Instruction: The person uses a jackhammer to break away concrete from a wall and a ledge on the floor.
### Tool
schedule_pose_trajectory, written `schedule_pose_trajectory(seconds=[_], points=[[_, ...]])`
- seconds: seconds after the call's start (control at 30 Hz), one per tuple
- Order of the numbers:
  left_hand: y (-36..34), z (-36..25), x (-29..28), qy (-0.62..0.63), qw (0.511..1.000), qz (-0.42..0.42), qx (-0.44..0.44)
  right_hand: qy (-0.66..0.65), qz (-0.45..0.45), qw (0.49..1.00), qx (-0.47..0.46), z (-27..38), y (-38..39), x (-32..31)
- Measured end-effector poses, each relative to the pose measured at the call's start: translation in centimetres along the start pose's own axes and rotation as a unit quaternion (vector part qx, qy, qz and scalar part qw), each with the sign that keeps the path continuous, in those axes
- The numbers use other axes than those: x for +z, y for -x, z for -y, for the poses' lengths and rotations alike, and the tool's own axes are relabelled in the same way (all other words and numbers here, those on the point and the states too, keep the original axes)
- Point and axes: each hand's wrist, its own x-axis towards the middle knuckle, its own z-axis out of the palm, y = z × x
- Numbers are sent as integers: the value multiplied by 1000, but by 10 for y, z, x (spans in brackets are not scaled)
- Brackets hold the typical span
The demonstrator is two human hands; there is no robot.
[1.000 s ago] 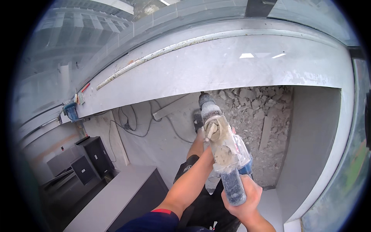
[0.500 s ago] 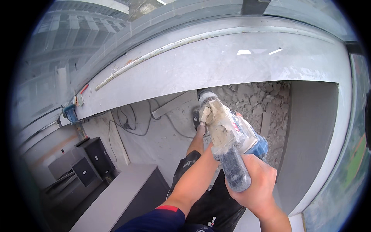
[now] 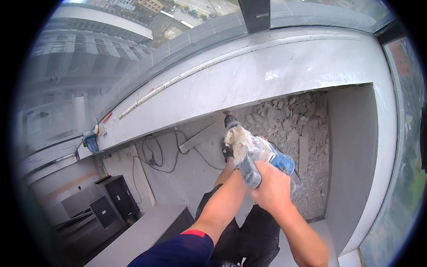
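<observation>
A dusty hammer drill [image 3: 250,144] with a blue motor housing points away from me, its dark front end close under the edge of the white ledge. My right hand [image 3: 273,184] is closed round its black rear handle [image 3: 250,172]. From the lower left my left forearm [image 3: 222,202] runs up to the tool, whose body hides the left hand and its fingers. Whether the drill's tip touches the wall under the ledge cannot be made out. Broken rubble [image 3: 284,118] lies right of the tool.
A white ledge [image 3: 191,89] runs below the windows, with a long thin strip on it. A blue tool [image 3: 91,142] rests at its left end. Black cable [image 3: 155,153] loops over the floor beside a loose board [image 3: 198,137]. Dark cabinets [image 3: 116,198] stand lower left.
The drill and my right hand have moved farther from me and slightly left in the view. The head view has shifted, showing more of the street outside. The right-hand grip stays the same.
</observation>
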Motion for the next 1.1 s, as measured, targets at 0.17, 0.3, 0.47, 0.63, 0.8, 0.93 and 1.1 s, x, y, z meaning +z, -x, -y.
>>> schedule_pose_trajectory(seconds=[0.17,0.3,0.47,0.63,0.8,0.93,1.1], points=[[34,23,-67,-67,996,-64,-7,-31,39,999,4,-10,70,43],[43,29,-81,-77,995,-54,-23,-22,32,999,-35,-14,106,41],[20,19,-90,-59,997,16,-42,-1,9,998,-61,-12,99,44],[-10,22,-95,-32,993,93,-68,68,-4,995,-79,-10,52,60],[-29,24,-96,7,987,138,-80,66,-32,992,-104,-19,39,62],[-30,24,-91,24,985,151,-81,72,8,992,-103,-6,32,60],[-44,26,-84,35,980,180,-81,90,23,993,-70,7,24,55]])
